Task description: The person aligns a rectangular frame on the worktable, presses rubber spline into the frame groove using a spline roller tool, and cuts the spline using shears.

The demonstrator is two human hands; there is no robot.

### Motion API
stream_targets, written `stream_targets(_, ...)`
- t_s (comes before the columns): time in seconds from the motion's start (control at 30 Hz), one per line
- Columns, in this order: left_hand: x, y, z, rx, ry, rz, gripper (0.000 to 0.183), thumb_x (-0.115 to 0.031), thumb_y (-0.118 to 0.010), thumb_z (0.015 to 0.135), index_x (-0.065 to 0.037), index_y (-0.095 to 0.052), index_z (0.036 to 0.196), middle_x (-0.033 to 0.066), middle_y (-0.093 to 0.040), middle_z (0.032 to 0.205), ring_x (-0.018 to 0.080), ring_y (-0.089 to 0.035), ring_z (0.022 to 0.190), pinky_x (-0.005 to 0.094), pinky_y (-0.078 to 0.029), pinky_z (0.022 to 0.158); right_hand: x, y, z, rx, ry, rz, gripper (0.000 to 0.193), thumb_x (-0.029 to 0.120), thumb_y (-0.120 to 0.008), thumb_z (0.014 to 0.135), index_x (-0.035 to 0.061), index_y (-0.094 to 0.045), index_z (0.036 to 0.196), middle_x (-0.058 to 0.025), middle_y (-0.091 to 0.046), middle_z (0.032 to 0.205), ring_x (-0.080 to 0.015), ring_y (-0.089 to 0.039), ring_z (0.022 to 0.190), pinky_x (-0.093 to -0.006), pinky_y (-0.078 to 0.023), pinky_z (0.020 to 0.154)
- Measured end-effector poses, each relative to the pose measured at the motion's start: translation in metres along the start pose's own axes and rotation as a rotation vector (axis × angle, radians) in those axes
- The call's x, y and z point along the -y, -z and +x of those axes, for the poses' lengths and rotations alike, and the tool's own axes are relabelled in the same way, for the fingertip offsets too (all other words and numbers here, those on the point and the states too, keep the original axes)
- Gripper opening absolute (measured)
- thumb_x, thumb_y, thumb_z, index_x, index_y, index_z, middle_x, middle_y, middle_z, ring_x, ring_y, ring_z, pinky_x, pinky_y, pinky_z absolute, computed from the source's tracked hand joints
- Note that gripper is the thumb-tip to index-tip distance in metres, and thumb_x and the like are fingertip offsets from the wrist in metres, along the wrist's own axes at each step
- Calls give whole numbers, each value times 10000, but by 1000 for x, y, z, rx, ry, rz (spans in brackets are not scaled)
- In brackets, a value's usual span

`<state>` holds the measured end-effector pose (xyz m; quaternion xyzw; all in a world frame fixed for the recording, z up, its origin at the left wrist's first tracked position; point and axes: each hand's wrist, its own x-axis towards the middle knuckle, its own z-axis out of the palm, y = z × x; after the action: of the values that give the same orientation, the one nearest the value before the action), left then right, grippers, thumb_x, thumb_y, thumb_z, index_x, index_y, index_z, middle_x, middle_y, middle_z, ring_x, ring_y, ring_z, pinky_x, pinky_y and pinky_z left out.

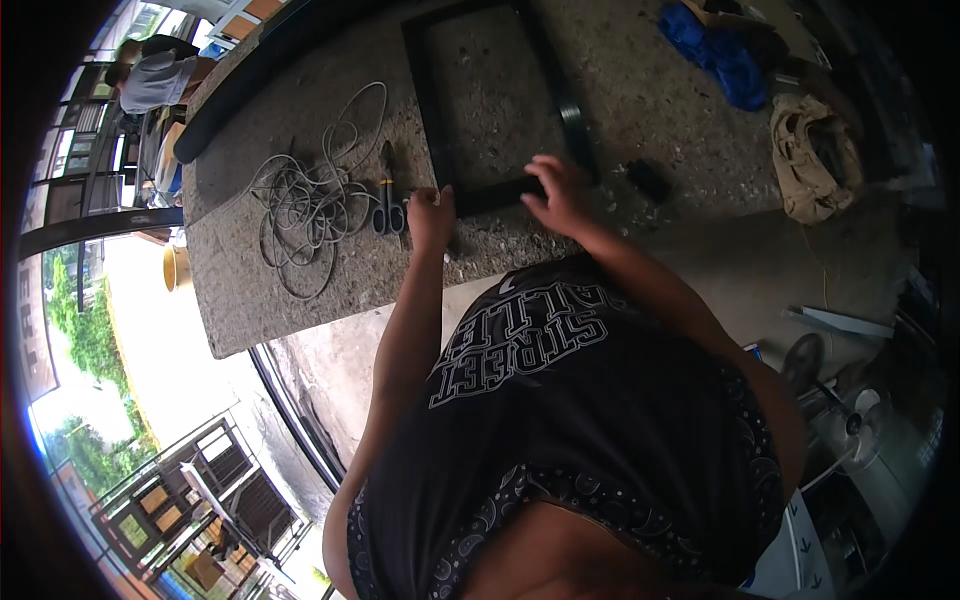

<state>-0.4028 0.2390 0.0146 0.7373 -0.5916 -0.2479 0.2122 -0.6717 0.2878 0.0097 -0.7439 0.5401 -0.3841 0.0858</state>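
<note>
A dark rectangular frame (430, 100) lies flat on the speckled, worn workbench (330, 320). My left hand (430, 220) is closed beside the frame's near left corner, its thumb touching or almost touching it. Whatever its curled fingers hold, if anything, is hidden. Over the near bar, towards the right corner, my right hand (563, 197) has its thumb and fingers apart and grips nothing. Scissors (388, 195) with dark handles and a yellow mark lie just left of my left hand, blades pointing away.
Left of the scissors spreads a tangle of thin grey cord (310, 215). A small black block (648, 181) sits right of the frame. Farther right are a blue cloth (715, 55) and a tan fabric bundle (812, 155). A fan (853, 424) stands lower right; people (160, 80) are far left.
</note>
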Motion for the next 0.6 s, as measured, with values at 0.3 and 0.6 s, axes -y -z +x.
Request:
stream_targets(0.3,-5,2,15,411,336,-292,691,-509,-664,915,82,-616,1271,275,-669,1192,368,-653,1108,417,-497,936,-125,-2,94,105,-836,92,763,540,-595,948,-28,-462,1439,-272,-517,1433,-402,-514,1322,-461,-420,1098)
stream_targets(0.6,-44,50,16,372,513,-908,424,-383,-619,991,-10,-623,1194,111,-647,1031,245,-651,936,446,-521,764,-169,39,153,444,-1086,1403,630,605,-537,973,29,-645,1204,-97,-698,1076,-223,-673,914,-396,-560,778)
